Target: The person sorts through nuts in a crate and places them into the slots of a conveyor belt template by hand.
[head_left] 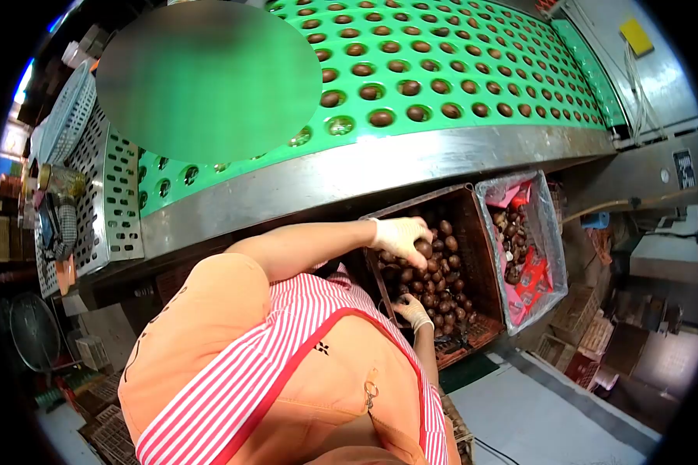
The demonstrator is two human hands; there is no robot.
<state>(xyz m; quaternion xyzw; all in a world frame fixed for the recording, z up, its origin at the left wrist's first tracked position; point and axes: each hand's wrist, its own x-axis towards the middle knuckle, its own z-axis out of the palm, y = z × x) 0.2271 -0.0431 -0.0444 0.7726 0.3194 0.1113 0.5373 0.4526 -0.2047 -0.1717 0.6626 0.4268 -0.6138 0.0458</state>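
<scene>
My left hand (pixel 402 239), in a pale glove, reaches over a dark red-brown crate (pixel 485 271) and has its fingers closed round a dark brown egg (pixel 423 248). Many similar brown eggs (pixel 444 291) lie heaped in the crate below it. Nearer my body, my right hand (pixel 413 311), also gloved, is at the crate's near side against the heap. Its fingers are curled, and whatever lies inside them is hidden.
A green tray-like conveyor (pixel 411 77) with rows of egg-filled cups runs behind a steel edge (pixel 364 167). Right of the crate stands a plastic-lined bin (pixel 560 263) with brown pieces and red wrapping. A perforated metal guard (pixel 120 205) is at left.
</scene>
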